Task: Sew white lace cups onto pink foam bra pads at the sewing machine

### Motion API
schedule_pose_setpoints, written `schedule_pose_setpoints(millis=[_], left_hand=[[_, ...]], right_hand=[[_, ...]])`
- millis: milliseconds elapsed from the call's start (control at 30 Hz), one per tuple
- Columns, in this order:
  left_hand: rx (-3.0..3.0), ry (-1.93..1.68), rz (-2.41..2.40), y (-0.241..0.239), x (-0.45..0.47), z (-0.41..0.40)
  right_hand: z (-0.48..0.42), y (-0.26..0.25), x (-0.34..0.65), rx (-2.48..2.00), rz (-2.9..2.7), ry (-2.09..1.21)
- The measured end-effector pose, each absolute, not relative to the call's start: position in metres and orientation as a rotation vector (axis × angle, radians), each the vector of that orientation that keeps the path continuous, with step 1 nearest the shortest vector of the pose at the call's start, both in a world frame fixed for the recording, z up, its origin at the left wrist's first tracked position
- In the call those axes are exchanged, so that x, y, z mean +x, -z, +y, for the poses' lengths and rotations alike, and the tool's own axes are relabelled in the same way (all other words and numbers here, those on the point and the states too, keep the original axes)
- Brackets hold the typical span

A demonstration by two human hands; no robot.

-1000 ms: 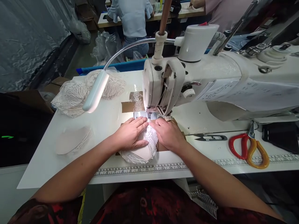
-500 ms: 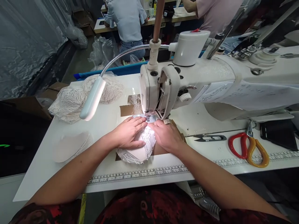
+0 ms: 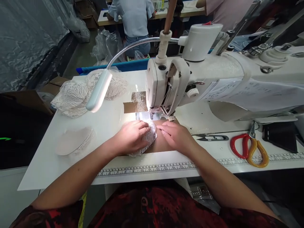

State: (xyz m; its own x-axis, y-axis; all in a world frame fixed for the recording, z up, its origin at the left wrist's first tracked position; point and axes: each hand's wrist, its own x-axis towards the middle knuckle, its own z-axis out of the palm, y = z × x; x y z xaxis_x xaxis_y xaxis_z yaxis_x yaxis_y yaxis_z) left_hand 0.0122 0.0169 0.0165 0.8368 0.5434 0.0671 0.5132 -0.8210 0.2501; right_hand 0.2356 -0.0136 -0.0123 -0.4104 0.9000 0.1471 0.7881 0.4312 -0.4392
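Observation:
Under the head of the white sewing machine point(image 3: 156, 84), a white lace-covered cup point(image 3: 151, 138) lies at the lit needle area. My left hand point(image 3: 132, 136) is bent over the left side of the cup, fingers closed on its lace and covering much of it. On the right, my right hand point(image 3: 176, 135) has its fingers pressed together, thumb and index tips at the cup's right edge. Brown tape point(image 3: 163, 144) covers the machine bed beneath my right hand. The needle tip is too small to make out.
More lace cups point(image 3: 73, 98) are heaped at the back left, behind a lamp point(image 3: 99, 91). A beige cup point(image 3: 71, 141) lies front left. Thread snips point(image 3: 213, 138) and red-and-yellow scissors point(image 3: 249, 148) lie right. A printed ruler point(image 3: 147, 170) runs along the front edge. Two people sit beyond.
My left hand has gone from lying flat on the cup to bent fingers gripping it. The cup has turned and shows less. My right hand has drawn slightly back from the needle. The view has shifted.

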Motion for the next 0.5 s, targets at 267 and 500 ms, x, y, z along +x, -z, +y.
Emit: schedule_pose_setpoints(millis=[267,500], left_hand=[[2.704,-0.431,0.912,0.016,0.019,0.01],[2.429,-0.484,0.951,0.006,0.012,0.01]], right_hand=[[-0.034,0.012,0.233,-1.296,-2.56,-0.336],[-0.041,0.025,0.23,-1.296,-2.578,-0.11]])
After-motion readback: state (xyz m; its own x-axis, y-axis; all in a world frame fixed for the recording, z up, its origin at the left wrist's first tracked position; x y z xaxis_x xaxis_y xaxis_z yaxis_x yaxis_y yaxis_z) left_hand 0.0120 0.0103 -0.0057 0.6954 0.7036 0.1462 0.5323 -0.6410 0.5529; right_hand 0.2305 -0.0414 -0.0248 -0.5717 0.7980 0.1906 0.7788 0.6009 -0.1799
